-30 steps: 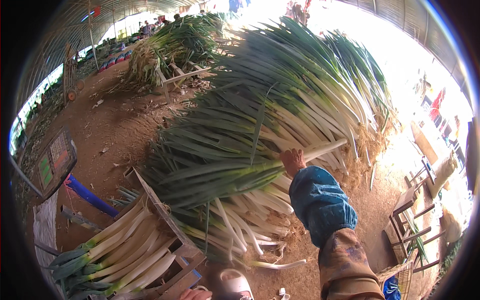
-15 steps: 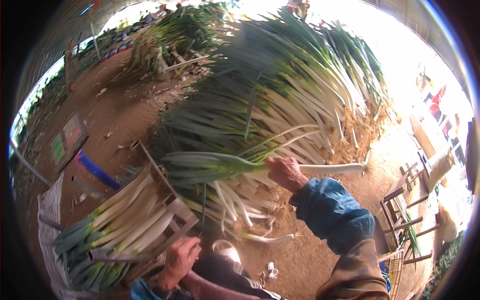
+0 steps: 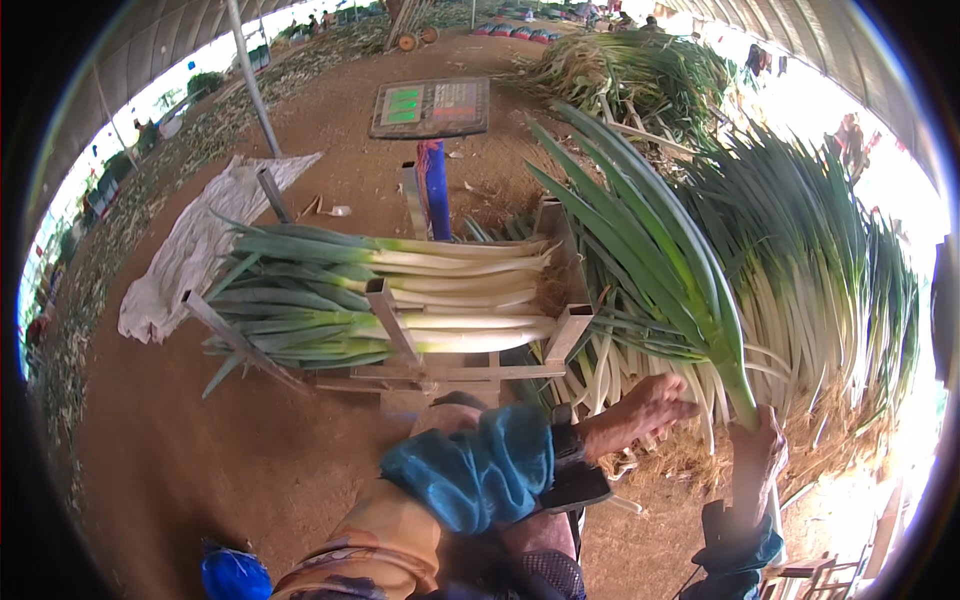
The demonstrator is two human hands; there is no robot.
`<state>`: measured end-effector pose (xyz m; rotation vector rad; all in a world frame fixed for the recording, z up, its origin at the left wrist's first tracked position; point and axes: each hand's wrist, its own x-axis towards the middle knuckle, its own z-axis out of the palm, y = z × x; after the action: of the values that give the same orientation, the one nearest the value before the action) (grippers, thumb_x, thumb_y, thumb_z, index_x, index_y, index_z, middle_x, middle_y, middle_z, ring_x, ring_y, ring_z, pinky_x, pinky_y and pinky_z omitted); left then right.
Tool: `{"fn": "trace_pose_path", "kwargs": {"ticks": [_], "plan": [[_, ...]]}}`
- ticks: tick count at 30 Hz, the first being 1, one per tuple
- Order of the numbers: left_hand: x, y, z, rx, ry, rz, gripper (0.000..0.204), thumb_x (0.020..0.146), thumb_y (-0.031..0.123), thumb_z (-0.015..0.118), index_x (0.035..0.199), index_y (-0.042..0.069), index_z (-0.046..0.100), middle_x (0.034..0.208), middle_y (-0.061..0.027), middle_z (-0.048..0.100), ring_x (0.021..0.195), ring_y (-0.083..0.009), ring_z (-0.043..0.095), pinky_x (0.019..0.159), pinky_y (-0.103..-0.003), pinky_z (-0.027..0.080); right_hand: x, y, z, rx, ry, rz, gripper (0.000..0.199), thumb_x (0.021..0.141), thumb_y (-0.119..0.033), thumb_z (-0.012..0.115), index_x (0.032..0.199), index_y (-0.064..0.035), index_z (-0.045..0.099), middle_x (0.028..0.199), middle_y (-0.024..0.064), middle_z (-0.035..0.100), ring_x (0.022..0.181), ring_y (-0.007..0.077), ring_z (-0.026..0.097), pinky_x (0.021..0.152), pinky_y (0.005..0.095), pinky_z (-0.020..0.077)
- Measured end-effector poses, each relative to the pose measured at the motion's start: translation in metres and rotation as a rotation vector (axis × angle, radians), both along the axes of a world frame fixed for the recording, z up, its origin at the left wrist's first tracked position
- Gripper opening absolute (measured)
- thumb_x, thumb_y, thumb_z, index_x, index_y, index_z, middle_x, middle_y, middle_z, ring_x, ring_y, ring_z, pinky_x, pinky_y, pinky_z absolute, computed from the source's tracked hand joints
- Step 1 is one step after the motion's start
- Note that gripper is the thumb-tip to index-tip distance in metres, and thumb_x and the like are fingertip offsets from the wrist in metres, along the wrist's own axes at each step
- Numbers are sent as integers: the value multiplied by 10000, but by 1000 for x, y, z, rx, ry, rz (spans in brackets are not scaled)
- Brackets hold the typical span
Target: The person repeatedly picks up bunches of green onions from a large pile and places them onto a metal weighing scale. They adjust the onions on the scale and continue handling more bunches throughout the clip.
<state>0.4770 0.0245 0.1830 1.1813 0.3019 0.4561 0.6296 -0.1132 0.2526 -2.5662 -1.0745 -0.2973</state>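
Observation:
My right hand [image 3: 758,455] grips a large green onion [image 3: 728,355] around its pale stalk. Its long leaves point up and lean to the left. My left hand [image 3: 640,415] is just left of that stalk, fingers loosely bent and apart, with nothing in them. To the left, a metal rack [image 3: 395,322] holds a layer of green onions [image 3: 455,290], white ends against the rack's right end plate and leaves to the left. Behind my hands spreads a big heap of green onions [image 3: 800,260], with their roots toward me.
A scale display [image 3: 430,107] stands on a blue post [image 3: 433,190] beyond the rack. A white woven sack [image 3: 190,255] lies at the left. Another onion pile [image 3: 640,75] is farther back. At lower left is a blue object [image 3: 235,572]; a slanting pole [image 3: 255,80] rises behind.
The view has swung left, bringing the rack to the middle. My left hand has left the rack's edge and come near the right hand. The held onion has turned from level to upright.

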Motion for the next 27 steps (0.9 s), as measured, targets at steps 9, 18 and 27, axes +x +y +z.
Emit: {"fn": "trace_pose_path", "kwargs": {"ticks": [9, 18, 27], "plan": [[-96, 64, 89, -299, -485, 478, 323, 854, 194, 694, 1075, 23, 531, 984, -104, 620, 899, -244, 637, 817, -377, 549, -128, 96, 37, 352, -79, 672, 416, 742, -110, 717, 1132, -119, 575, 913, 124, 651, 785, 311, 654, 645, 401, 517], [-358, 188, 88, -44, -265, 750, 250, 908, 280, 636, 1036, 68, 601, 1012, -111, 670, 958, -252, 649, 871, -446, 522, -196, 258, -5, 155, -5, 1057, 288, 794, -187, 677, 1038, -113, 544, 900, 86, 650, 805, 303, 658, 660, 435, 506], [-395, 140, -26, 1070, 1120, 958, 604, 693, 152, 806, 1215, 28, 529, 958, -81, 628, 877, -224, 608, 795, -353, 497, -218, 303, -172, -6, 161, 1222, 373, 695, -188, 738, 1047, -142, 624, 931, 101, 639, 874, 316, 609, 789, 430, 485]]}}
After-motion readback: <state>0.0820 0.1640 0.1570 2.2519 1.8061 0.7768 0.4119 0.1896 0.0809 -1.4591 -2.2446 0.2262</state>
